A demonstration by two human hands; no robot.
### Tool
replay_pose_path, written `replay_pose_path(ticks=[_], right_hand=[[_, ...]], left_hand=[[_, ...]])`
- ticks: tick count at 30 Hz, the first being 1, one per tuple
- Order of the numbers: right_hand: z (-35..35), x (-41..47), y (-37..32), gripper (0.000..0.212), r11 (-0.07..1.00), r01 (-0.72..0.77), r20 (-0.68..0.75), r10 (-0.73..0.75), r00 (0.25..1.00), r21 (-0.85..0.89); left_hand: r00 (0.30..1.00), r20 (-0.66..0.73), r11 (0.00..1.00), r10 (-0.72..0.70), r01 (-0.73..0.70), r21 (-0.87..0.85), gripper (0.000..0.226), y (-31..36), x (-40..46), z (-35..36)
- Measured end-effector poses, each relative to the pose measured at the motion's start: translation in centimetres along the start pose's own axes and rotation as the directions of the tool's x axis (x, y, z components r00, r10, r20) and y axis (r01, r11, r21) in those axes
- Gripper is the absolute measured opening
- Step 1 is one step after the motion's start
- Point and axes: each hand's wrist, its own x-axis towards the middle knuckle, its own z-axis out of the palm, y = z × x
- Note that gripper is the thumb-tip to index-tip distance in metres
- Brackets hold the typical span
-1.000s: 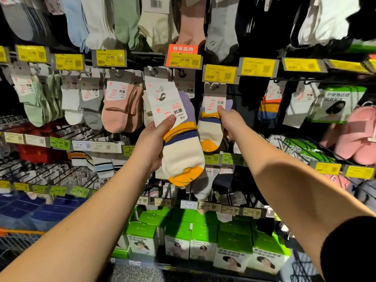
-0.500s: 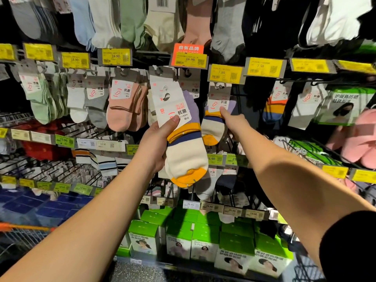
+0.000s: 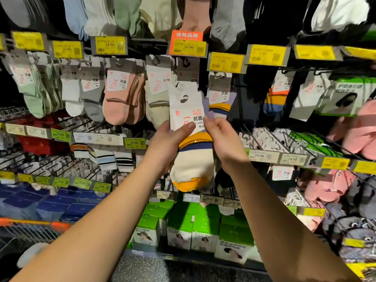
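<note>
A pack of cream socks [image 3: 193,161] with yellow and navy stripes and a white card label sits in front of the rack at the middle of the view. My left hand [image 3: 167,142] grips it from the left, thumb across the label's lower edge. On the pack's right side, my right hand [image 3: 223,139] pinches its upper edge near the lilac cuff. A second pack of the same striped socks [image 3: 220,102] hangs on its hook just behind, above my right hand.
Rows of sock packs hang on hooks, with yellow price tags [image 3: 109,45] above them and pink socks [image 3: 120,102] to the left. Green boxes [image 3: 181,224] stand on the bottom shelf. A cart with an orange rim [image 3: 30,222] is at the lower left.
My right hand left the hanging striped pack and came down to the pack in my left hand. That pack moved lower and to the right.
</note>
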Motion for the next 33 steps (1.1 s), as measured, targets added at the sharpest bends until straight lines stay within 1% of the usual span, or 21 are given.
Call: replay_pose_path(ticks=[2,3,5,9,11,13,15,18,19,21,23,25,27,29,31,33], right_hand=[[-0.1,-0.2,0.3,0.026,0.995,-0.015,0.026,0.013,1.000,0.099],[-0.1,-0.3,0.4,0.024,0.987,-0.025,0.047,0.018,0.999,0.159],[0.0,-0.2,0.5,0.025,0.972,-0.040,0.059,0.027,0.998,0.230],[-0.1,0.2,0.7,0.030,0.949,-0.088,0.096,0.061,0.994,0.303],[-0.2,0.5,0.9,0.028,0.932,-0.119,0.116,0.084,0.990,0.343],[-0.4,0.7,1.2,0.025,0.911,-0.149,0.117,0.111,0.987,0.386],[-0.6,0.9,1.4,0.023,0.898,-0.162,0.123,0.122,0.985,0.408],[-0.8,1.4,1.9,0.017,0.875,-0.178,0.123,0.136,0.983,0.450],[-1.0,1.6,2.2,0.017,0.876,-0.166,0.111,0.129,0.985,0.453],[-1.4,2.2,2.5,0.026,0.885,-0.136,0.072,0.116,0.991,0.446],[-2.3,2.8,2.5,0.024,0.884,-0.117,0.021,0.120,0.992,0.454],[-3.4,3.5,2.4,0.025,0.882,-0.109,-0.011,0.128,0.992,0.459],[-4.4,4.1,2.3,0.029,0.898,-0.086,-0.015,0.103,0.995,0.430],[-4.8,5.0,2.2,0.024,0.918,-0.073,-0.013,0.084,0.996,0.390],[-4.8,6.0,1.9,0.021,0.936,-0.069,-0.031,0.085,0.996,0.346],[-4.8,7.1,1.5,0.023,0.950,-0.066,-0.051,0.086,0.995,0.304]], left_hand=[[1.000,-0.026,0.999,0.013,-0.012,0.050,0.041,0.0,0.0,0.2],[0.999,-0.027,0.997,0.024,-0.022,0.078,0.043,0.1,0.0,0.2],[0.999,-0.032,0.992,0.043,-0.039,0.118,0.039,0.3,0.0,0.2],[0.998,-0.035,0.986,0.059,-0.052,0.158,0.021,0.6,0.2,0.1],[0.997,-0.044,0.980,0.064,-0.054,0.194,0.026,0.7,0.2,0.0],[0.997,-0.058,0.982,0.049,-0.038,0.187,0.032,0.7,0.3,-0.1],[0.997,-0.065,0.990,0.047,-0.037,0.139,0.033,0.5,0.5,-0.2],[0.995,-0.096,0.998,0.028,-0.022,0.063,0.043,0.3,0.6,-0.7],[0.993,-0.112,0.998,0.024,-0.018,0.057,0.043,0.1,0.7,-0.9],[0.989,-0.146,0.998,0.036,-0.027,0.061,0.039,0.0,0.8,-1.3],[0.984,-0.165,0.995,0.062,-0.048,0.086,0.038,0.1,1.0,-1.6],[0.981,-0.170,0.992,0.088,-0.072,0.102,0.028,0.4,0.8,-1.9],[0.979,-0.172,0.990,0.108,-0.090,0.109,0.020,0.6,0.8,-2.3],[0.976,-0.173,0.986,0.135,-0.115,0.116,0.013,0.7,0.7,-2.5],[0.975,-0.174,0.987,0.140,-0.124,0.099,0.011,0.8,0.6,-2.4],[0.977,-0.165,0.988,0.134,-0.120,0.095,0.013,0.9,0.5,-2.2]])
